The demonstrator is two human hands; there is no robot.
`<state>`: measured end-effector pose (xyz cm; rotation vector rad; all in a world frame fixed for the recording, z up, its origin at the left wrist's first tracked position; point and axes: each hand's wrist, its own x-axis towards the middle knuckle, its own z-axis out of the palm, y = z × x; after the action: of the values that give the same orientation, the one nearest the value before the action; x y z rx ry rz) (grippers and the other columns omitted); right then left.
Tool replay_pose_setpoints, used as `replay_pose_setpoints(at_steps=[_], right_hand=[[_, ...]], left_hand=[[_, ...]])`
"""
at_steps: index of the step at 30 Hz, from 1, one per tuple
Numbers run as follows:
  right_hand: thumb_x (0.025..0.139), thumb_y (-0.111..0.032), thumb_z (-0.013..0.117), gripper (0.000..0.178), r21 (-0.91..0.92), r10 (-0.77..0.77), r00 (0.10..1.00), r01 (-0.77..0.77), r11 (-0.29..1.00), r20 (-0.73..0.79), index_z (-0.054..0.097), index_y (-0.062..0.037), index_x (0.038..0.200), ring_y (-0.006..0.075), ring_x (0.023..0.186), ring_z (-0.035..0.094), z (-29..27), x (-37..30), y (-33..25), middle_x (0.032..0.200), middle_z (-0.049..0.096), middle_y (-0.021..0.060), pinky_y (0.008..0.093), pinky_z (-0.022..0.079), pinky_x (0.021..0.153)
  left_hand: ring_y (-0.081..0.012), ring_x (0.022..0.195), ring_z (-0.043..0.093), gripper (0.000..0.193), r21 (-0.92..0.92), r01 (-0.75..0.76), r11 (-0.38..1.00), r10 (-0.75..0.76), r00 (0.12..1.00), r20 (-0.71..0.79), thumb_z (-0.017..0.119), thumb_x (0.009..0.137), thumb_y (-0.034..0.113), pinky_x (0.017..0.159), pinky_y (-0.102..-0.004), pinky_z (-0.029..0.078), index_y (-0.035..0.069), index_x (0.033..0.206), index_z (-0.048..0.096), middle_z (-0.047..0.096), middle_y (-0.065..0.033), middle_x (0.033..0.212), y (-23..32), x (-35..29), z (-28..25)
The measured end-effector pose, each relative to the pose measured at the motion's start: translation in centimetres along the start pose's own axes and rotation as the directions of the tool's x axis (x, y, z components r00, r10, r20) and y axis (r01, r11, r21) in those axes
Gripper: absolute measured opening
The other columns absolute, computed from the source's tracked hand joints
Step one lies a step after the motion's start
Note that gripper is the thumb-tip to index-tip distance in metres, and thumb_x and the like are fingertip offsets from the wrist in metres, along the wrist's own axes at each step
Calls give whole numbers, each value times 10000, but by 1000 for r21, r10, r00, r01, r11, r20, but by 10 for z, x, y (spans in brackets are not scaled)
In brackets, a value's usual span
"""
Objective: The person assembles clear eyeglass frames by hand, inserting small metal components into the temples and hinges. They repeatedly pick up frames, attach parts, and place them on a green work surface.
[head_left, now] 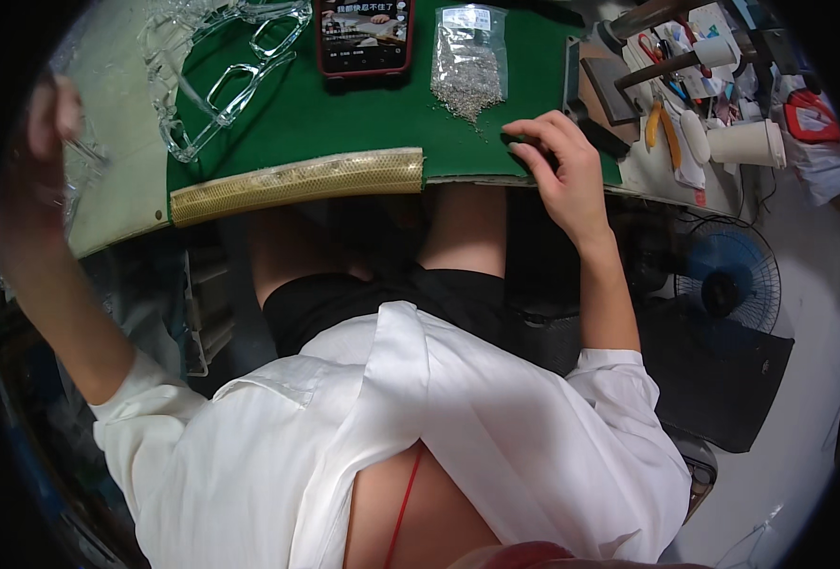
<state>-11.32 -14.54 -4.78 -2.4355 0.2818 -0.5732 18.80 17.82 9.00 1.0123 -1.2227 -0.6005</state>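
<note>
My left hand (pixel 52 119) is at the far left, over the pale table side. Motion smears its fingers, and whether they hold anything is unclear. Clear plastic eyeglass frames (pixel 219 100) lie in a cluster on the green mat, right of that hand; more clear pieces (pixel 86 156) show beside it. My right hand (pixel 564 171) rests at the mat's front edge, fingers curved, thumb and forefinger a little apart with nothing visible between them. Just beyond it, a clear bag (pixel 469 43) spills tiny metal parts (pixel 472 101), perhaps screws, onto the mat.
A phone (pixel 364 38) in a red case stands at the back of the green mat (pixel 344 123). A gold mesh-covered strip (pixel 297 185) runs along the front edge. Yellow-handled pliers (pixel 664 133), a white cup (pixel 747 144) and metal tools crowd the right. A fan (pixel 728 280) stands below.
</note>
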Motion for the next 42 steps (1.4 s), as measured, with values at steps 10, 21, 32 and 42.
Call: replay_pose_setpoints(at_steps=[10, 21, 32, 42], right_hand=[[811, 72, 612, 145, -67, -7, 1000, 9, 998, 30, 640, -8, 928, 150, 726, 585, 15, 7, -13, 863, 577, 63, 261, 472, 649], [809, 39, 602, 114, -101, -88, 990, 99, 990, 114, 614, -40, 890, 265, 801, 590, 9, 15, -7, 837, 563, 76, 348, 475, 690], [774, -5, 686, 96, 27, 11, 997, -13, 1000, 79, 638, 0, 858, 189, 676, 610, 11, 14, -5, 801, 594, 75, 292, 478, 603], [764, -67, 715, 112, -70, -46, 995, 53, 996, 90, 622, -26, 812, 229, 666, 589, 18, 20, -3, 765, 578, 60, 326, 462, 589]], left_hand=[[-151, 635, 567, 606, 252, -36, 967, 70, 989, -129, 528, 910, 101, 586, -278, 503, -69, 1416, 240, 616, -160, 874, -61, -19, 134], [-217, 607, 672, 1145, -93, 247, 965, -262, 929, -261, 545, 702, 770, 499, -239, 556, -21, 1446, 184, 313, -314, 1404, -56, -32, 183], [-184, 716, 628, 892, 16, 274, 962, -267, 947, -178, 583, 833, 551, 593, -273, 507, -48, 1407, 255, 351, -226, 1439, -81, -20, 180], [-140, 700, 602, 748, 174, 188, 967, -172, 980, -105, 582, 868, 321, 603, -237, 482, -85, 1413, 271, 384, -217, 1443, -91, -18, 172]])
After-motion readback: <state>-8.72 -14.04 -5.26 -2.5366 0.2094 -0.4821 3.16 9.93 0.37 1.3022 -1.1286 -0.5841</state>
